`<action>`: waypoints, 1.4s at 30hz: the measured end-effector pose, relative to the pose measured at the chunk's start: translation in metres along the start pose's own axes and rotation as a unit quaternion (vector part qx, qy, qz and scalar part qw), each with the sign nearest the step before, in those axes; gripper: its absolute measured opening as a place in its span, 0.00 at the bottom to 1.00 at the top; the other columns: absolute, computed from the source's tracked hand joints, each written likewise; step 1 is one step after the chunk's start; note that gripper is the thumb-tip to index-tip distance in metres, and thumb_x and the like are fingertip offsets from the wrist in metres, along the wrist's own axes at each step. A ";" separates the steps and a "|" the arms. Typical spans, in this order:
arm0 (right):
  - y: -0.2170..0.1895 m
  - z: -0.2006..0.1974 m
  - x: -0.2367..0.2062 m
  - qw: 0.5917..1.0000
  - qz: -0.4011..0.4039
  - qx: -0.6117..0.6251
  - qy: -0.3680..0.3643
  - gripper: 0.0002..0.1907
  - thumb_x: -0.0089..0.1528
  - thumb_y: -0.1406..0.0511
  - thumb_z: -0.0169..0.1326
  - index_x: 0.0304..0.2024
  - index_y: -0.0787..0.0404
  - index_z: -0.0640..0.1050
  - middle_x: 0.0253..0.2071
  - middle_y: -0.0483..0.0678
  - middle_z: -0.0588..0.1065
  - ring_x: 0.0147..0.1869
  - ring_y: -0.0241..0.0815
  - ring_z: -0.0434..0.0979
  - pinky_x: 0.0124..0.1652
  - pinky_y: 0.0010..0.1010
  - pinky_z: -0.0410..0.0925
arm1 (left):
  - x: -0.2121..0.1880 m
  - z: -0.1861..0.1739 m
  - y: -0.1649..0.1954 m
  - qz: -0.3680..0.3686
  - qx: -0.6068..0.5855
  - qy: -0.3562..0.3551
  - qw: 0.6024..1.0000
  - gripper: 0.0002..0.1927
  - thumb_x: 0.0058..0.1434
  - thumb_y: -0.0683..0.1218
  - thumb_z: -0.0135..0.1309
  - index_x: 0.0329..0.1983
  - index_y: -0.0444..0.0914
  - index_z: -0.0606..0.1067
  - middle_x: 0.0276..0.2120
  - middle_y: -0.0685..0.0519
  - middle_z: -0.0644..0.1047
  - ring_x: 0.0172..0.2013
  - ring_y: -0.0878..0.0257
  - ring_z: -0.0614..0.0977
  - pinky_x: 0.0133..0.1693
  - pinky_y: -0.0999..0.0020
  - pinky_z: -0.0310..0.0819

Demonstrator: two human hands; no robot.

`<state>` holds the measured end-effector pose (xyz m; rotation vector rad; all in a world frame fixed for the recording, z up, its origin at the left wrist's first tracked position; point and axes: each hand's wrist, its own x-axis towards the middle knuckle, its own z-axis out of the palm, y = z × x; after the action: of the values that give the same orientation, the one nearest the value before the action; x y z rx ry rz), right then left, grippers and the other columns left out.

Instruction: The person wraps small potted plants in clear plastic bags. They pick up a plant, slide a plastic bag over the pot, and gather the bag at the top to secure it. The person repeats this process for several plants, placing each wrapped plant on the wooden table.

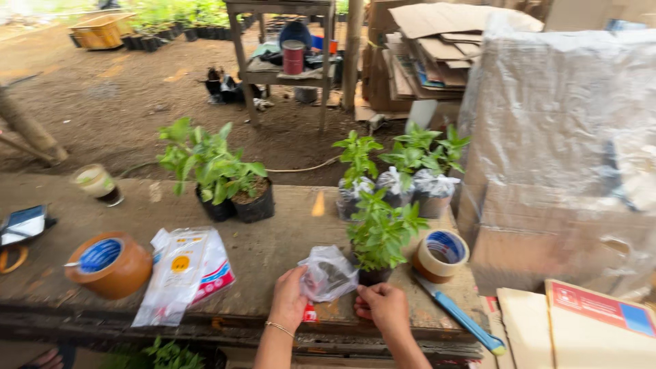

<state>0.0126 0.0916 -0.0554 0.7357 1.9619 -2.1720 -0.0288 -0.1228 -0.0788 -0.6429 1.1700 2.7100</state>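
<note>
Both hands at the desk's (273, 253) near edge: left hand (289, 301) pinching a clear plastic bag (328, 273), right hand (385, 307) closed at the potted seedling's (383, 236) base, upright, just right of the bag.

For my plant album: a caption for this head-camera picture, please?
Both hands wrap a clear bag around a potted seedling.

Crinkled clear plastic bag (328, 273) looks glossy, the worn wooden bench (287, 232) rough and matt, the tape roll (109, 264) shiny brown.
</note>
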 end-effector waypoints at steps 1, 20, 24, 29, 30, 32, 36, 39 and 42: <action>-0.001 -0.002 -0.004 1.000 -0.015 -0.006 0.002 0.13 0.59 0.65 0.63 0.30 0.73 0.78 0.26 0.55 0.80 0.27 0.42 0.81 0.28 0.31 0.76 | 0.000 0.006 -0.001 -0.007 0.013 0.021 1.000 0.07 0.63 0.42 0.54 0.39 0.33 0.78 0.33 0.48 0.80 0.33 0.59 0.80 0.37 0.62 0.76; 0.015 0.025 -0.025 0.933 -0.291 -0.049 0.206 0.46 0.52 0.69 0.64 0.69 0.67 0.56 0.60 0.58 0.64 0.62 0.51 0.67 0.59 0.39 0.64 | -0.019 0.006 -0.008 0.309 0.340 0.156 0.874 0.17 0.56 0.50 0.61 0.42 0.32 0.78 0.30 0.47 0.83 0.30 0.62 0.83 0.35 0.64 0.78; 0.002 0.051 -0.022 0.908 -0.331 -0.159 0.202 0.55 0.48 0.69 0.65 0.72 0.74 0.50 0.64 0.66 0.60 0.68 0.60 0.61 0.66 0.46 0.55 | -0.038 -0.002 0.003 0.329 0.339 0.165 0.866 0.16 0.55 0.50 0.61 0.35 0.31 0.79 0.27 0.44 0.83 0.29 0.57 0.84 0.36 0.61 0.78; 0.007 0.061 -0.038 0.909 -0.321 -0.172 0.204 0.52 0.50 0.68 0.63 0.72 0.73 0.54 0.63 0.66 0.64 0.67 0.58 0.66 0.64 0.43 0.60 | -0.054 -0.007 0.022 0.320 0.357 0.187 0.857 0.17 0.53 0.51 0.62 0.36 0.32 0.79 0.26 0.44 0.81 0.27 0.55 0.83 0.34 0.60 0.77; 0.010 0.061 -0.043 0.914 -0.318 -0.154 0.199 0.50 0.50 0.67 0.62 0.72 0.72 0.55 0.63 0.65 0.65 0.65 0.56 0.68 0.63 0.42 0.62 | -0.055 -0.008 0.025 0.327 0.358 0.187 0.854 0.17 0.53 0.50 0.62 0.37 0.32 0.79 0.26 0.44 0.81 0.27 0.55 0.83 0.35 0.60 0.77; 0.013 0.071 -0.047 0.922 -0.323 -0.117 0.176 0.48 0.51 0.66 0.60 0.72 0.70 0.57 0.63 0.64 0.67 0.63 0.54 0.71 0.61 0.40 0.65 | -0.058 -0.010 0.031 0.327 0.341 0.185 0.862 0.16 0.53 0.50 0.62 0.36 0.32 0.79 0.26 0.44 0.81 0.27 0.55 0.83 0.34 0.59 0.77; 0.022 0.080 -0.059 0.891 -0.365 -0.176 0.207 0.51 0.51 0.62 0.66 0.73 0.68 0.61 0.61 0.64 0.66 0.61 0.57 0.70 0.59 0.42 0.66 | -0.072 -0.019 0.039 0.329 0.325 0.184 0.867 0.15 0.54 0.50 0.61 0.35 0.32 0.79 0.26 0.44 0.81 0.28 0.55 0.84 0.35 0.60 0.78; 0.028 0.091 -0.062 0.827 -0.388 -0.303 0.271 0.52 0.49 0.60 0.72 0.71 0.68 0.65 0.57 0.64 0.66 0.60 0.61 0.69 0.58 0.45 0.65 | -0.082 -0.020 0.048 0.304 0.357 0.186 0.863 0.15 0.55 0.49 0.60 0.37 0.32 0.78 0.24 0.41 0.79 0.27 0.52 0.81 0.34 0.58 0.76; 0.028 0.096 -0.062 0.805 -0.383 -0.345 0.294 0.51 0.48 0.58 0.75 0.69 0.68 0.67 0.56 0.64 0.65 0.59 0.62 0.68 0.56 0.46 0.65 | -0.091 -0.019 0.055 0.287 0.295 0.163 0.897 0.13 0.55 0.48 0.58 0.35 0.31 0.78 0.24 0.44 0.81 0.26 0.56 0.83 0.33 0.60 0.77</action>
<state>0.0518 -0.0192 -0.0500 0.5545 3.5677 -1.2423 0.0446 -0.1696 -0.0151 -0.7531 2.4726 2.4355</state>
